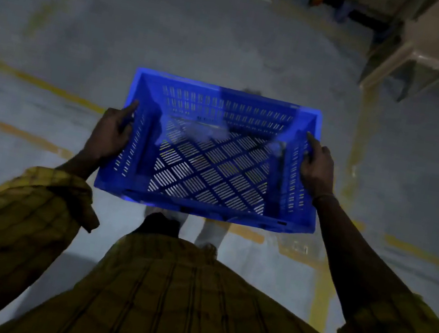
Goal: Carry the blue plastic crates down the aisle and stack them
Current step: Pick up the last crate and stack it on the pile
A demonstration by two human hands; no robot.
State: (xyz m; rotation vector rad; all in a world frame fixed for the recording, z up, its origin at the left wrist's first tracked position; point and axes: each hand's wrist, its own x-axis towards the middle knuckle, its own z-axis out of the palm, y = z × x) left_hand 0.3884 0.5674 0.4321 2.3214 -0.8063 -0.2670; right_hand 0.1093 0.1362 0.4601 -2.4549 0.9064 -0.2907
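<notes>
A blue plastic crate (pixel 213 162) with slotted walls and a lattice floor hangs level in front of my waist, above the concrete floor. It is empty. My left hand (pixel 110 132) grips the crate's left side wall, thumb over the rim. On the opposite side my right hand (pixel 317 168) grips the right side wall the same way. My yellow checked sleeves and shirt fill the bottom of the view. No other crate is in sight.
Grey concrete floor (pixel 177 28) with worn yellow lines (pixel 37 82) running across and along the right side. A pale plastic chair (pixel 412 50) stands at the upper right, with dark furniture behind it. My feet show under the crate.
</notes>
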